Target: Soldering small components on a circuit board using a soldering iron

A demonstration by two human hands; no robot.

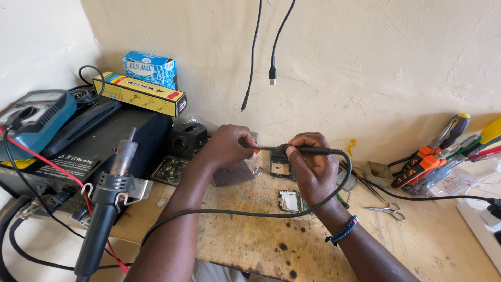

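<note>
My right hand (311, 166) grips a black soldering iron (308, 150) whose tip points left toward my left hand (228, 144). My left hand pinches something small with an orange-red end at the iron's tip; what it is stays too small to tell. Below the hands lies an opened phone body (280, 168) on the wooden bench (250, 240). A green circuit board (290, 201) rests just under my right wrist. The iron's black cord (219, 211) loops across the bench in front of my arms.
A hot-air gun (107, 203) stands in its holder on a black rework station (88, 151) at left, with a blue multimeter (34, 117) and two small boxes (148, 86) on top. Scissors (389, 209), screwdrivers and pliers (433, 156) lie at right. Two cables (272, 73) hang down the wall.
</note>
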